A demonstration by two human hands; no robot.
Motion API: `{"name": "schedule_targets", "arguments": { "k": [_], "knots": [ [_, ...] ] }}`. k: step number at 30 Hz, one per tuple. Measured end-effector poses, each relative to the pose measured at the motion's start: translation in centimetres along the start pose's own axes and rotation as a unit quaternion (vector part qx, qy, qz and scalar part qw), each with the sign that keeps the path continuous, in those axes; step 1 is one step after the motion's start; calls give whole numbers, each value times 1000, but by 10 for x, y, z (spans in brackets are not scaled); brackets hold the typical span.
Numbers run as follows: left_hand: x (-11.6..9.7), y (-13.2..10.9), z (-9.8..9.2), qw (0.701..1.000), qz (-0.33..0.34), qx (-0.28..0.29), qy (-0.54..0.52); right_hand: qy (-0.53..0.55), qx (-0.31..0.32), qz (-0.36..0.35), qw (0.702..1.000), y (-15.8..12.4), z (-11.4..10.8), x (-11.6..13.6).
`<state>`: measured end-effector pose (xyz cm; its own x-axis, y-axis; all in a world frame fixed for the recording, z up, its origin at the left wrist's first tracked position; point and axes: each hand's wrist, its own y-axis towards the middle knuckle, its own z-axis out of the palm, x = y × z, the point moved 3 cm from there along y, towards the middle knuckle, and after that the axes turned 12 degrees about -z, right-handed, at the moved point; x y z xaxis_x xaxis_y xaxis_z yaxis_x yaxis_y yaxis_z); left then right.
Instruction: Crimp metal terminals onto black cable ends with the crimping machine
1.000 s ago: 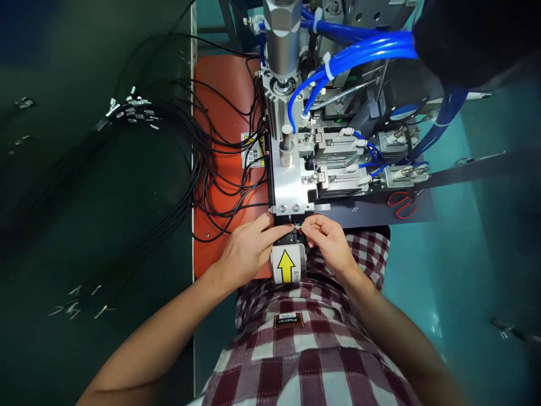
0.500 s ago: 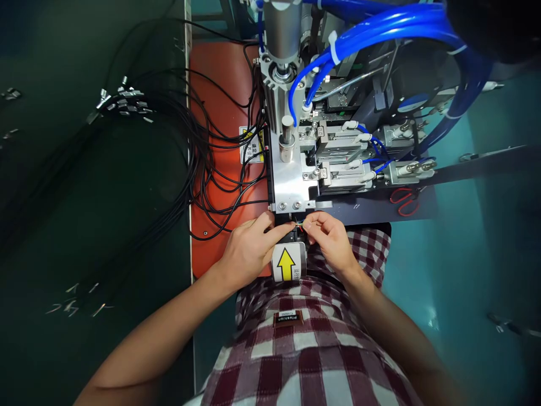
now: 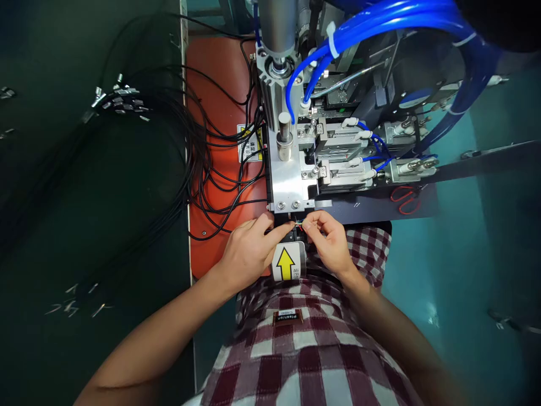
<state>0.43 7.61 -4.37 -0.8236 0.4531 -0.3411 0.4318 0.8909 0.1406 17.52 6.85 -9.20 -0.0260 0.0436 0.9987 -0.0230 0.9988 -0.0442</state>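
Thin coloured wires (image 3: 299, 225), red and pale ones among them, show in the small gap between my two hands at the front of the machine. My right hand (image 3: 329, 239) pinches their right end between thumb and forefinger, the other fingers curled in. From the other side my left hand (image 3: 249, 248) reaches over the machine's front edge, its forefinger tip touching the left end of the wires. Its remaining fingers are bent, and whatever lies beneath them is hidden. Just above both hands is the metal head of the press machine (image 3: 289, 186).
Black cables (image 3: 207, 163) with metal connectors loop over the red-brown board (image 3: 220, 101) on the left. A yellow arrow label (image 3: 286, 262) sits below the hands. Blue air hoses (image 3: 393, 22) arch above the pneumatic cylinders (image 3: 342, 141). Red-handled scissors (image 3: 406, 200) lie to the right.
The view has shifted very slightly. Both hands stay in almost the same place at the wires, with no visible change of grip.
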Motion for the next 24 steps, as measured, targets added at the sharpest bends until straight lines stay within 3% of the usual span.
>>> {"name": "schedule_targets", "arguments": {
  "k": [12, 18, 24],
  "knots": [
    [-2, -1, 2, 998, 29, -29, 55, -152, -20, -28, 988, -5, 4, 11],
    [-2, 0, 1, 998, 49, -23, 43, -13, -12, 56, 998, -5, 4, -2],
    [-1, 1, 0, 998, 36, -13, 43, -17, -12, 46, 999, -5, 3, -5]
  ]
}}
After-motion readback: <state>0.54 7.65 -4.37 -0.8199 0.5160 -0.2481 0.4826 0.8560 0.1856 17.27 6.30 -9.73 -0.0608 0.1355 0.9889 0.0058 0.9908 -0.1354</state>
